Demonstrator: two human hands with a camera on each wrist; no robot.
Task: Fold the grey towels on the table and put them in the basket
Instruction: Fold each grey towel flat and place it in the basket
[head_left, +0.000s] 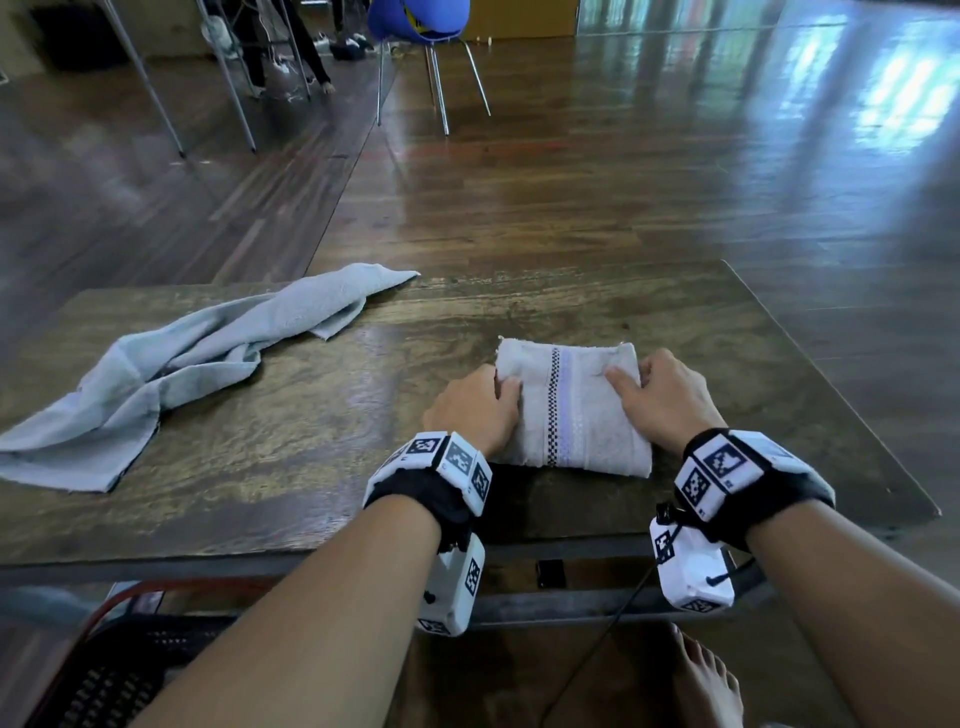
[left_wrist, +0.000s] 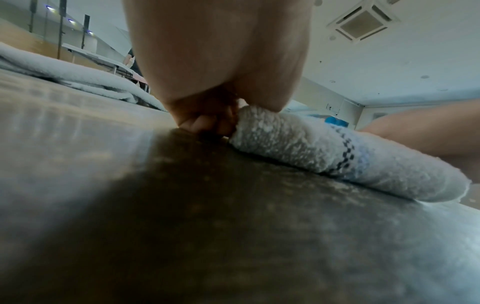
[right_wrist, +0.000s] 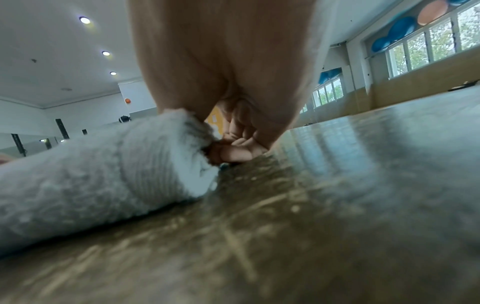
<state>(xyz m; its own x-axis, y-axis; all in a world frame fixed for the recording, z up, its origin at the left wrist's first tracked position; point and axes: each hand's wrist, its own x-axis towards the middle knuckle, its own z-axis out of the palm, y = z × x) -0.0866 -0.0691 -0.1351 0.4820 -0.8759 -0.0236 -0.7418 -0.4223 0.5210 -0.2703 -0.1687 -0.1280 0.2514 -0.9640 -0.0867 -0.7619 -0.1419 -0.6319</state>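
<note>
Grey folded towel (head_left: 569, 410) sits near the table's (head_left: 311, 415) front edge, right of centre. Left hand (head_left: 475, 408) pinches its left side, thumb on top, fingers tucked under; right hand (head_left: 667, 397) grips the right side the same way. 2nd towel (head_left: 171, 369) lies crumpled by the left edge. Basket (head_left: 119, 670) on the floor, front-left corner.

The folded towel (head_left: 566, 410) is lying on the tabletop (head_left: 322, 447), near the front edge. The left hand (head_left: 475, 410) is holding its left side, the right hand (head_left: 662, 397) its right side. The loose towel (head_left: 171, 374) is lying far left. The basket (head_left: 109, 675) is sitting below the tabletop's front left.
</note>
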